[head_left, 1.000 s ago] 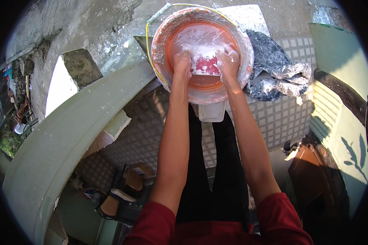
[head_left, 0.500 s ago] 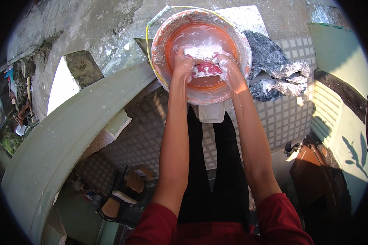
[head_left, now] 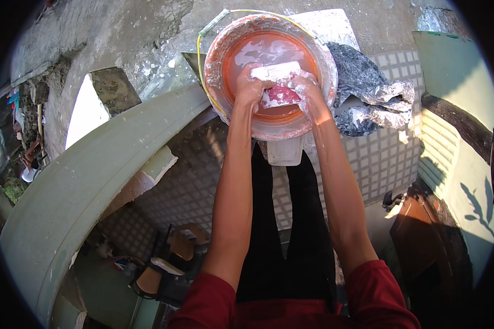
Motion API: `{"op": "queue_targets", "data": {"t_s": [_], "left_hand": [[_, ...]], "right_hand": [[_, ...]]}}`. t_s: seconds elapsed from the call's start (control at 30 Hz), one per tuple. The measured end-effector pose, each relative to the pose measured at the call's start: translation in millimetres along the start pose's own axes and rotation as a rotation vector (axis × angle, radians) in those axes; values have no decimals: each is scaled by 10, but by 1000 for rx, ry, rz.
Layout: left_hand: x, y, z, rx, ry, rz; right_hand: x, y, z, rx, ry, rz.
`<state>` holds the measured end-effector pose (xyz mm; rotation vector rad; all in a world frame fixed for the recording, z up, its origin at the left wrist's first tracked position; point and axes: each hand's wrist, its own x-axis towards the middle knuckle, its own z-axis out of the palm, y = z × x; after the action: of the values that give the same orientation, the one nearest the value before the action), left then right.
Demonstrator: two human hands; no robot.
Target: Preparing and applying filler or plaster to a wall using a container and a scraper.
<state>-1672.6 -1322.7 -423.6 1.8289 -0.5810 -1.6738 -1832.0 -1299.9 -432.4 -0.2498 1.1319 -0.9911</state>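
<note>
Both my hands are over the murky pinkish liquid in an orange bucket (head_left: 217, 60), whose rim is smeared with white. Between them is a wet red-and-white bar-shaped thing (head_left: 282, 96), its far side a thick white strip and its near side red; I cannot make out its kind. My left hand (head_left: 249, 88) grips its left end, fingers curled and coated white. At the opposite end my right hand (head_left: 306, 90) is closed round it, also smeared white. White streaks float on the liquid beyond the bar.
A yellow wire handle (head_left: 198, 71) arcs round the bucket's left side. Right of it lies a crumpled, white-splashed dark sheet (head_left: 362, 71). A translucent container (head_left: 285, 152) stands at the bucket's near side. A curved pale green ledge (head_left: 93, 159) sweeps along the left.
The bar has tilted, its right end slightly farther away, and its white strip now looks smoother and sharper-edged. White streaks show more on the liquid beyond it. Both hands keep their grip.
</note>
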Motion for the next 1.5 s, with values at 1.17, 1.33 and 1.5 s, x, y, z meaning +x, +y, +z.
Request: {"op": "queue_targets", "data": {"t_s": [1.17, 1.33, 1.5], "left_hand": [[168, -286, 61, -183, 322, 1], [389, -471, 190, -97, 549, -117], [166, -433, 265, -537, 215, -319]], "right_hand": [[88, 246, -84, -69, 4, -137], [17, 79, -38, -292, 98, -207], [59, 103, -141, -300, 150, -320]]}}
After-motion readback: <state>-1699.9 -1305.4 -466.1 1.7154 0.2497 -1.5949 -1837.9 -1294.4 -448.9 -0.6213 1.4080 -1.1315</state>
